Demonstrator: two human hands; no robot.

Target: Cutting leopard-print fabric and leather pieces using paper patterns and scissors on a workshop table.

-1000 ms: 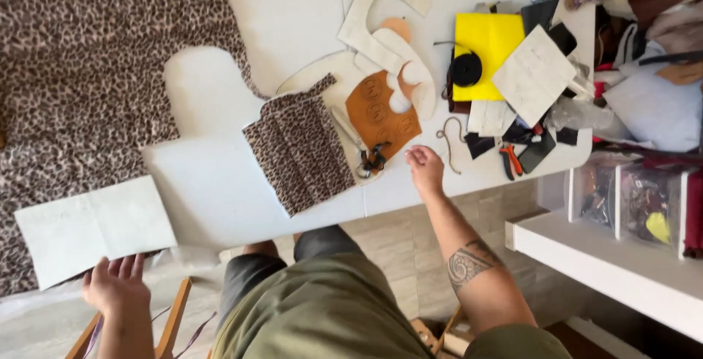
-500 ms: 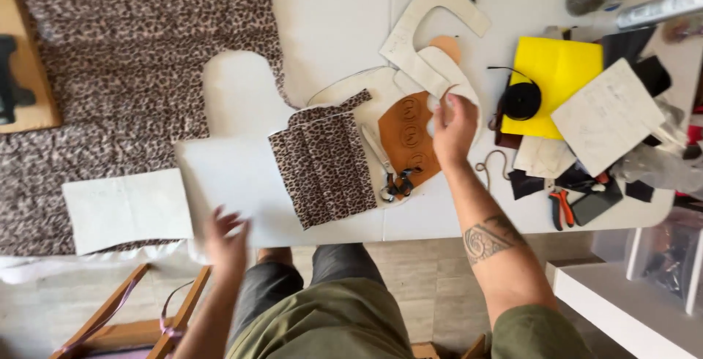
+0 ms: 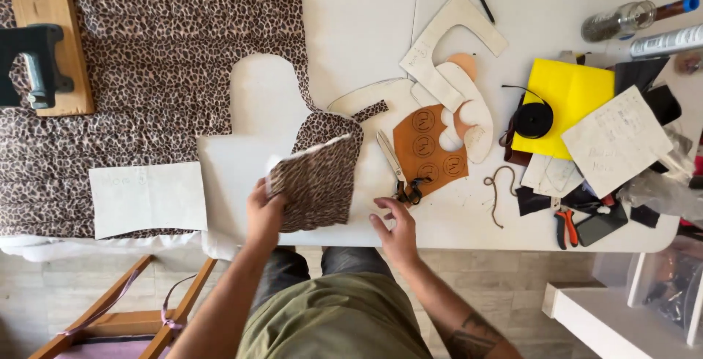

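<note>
Compared with a second ago, when the left hand [image 3: 263, 216] hung off the bench edge near the pale paper pattern [image 3: 149, 198] and the right hand [image 3: 396, 229] reached up among the leather pieces, both hands have come in to the near edge of the white bench [image 3: 351, 30]. The left hand is now closed on the leopard-print cut piece [image 3: 318, 183], pinching its left edge and lifting that edge so the pale underside shows, where half a second ago the piece lay flat and untouched. The right hand has drawn back from the brown leather piece [image 3: 425, 150] and rests open, fingers spread on the bench just right of the print piece and just below the scissors [image 3: 399, 172], holding nothing. The work has thus shifted from the leather to the print piece, which sits at the bench's front edge beside the large leopard-print fabric [image 3: 154, 59].
</note>
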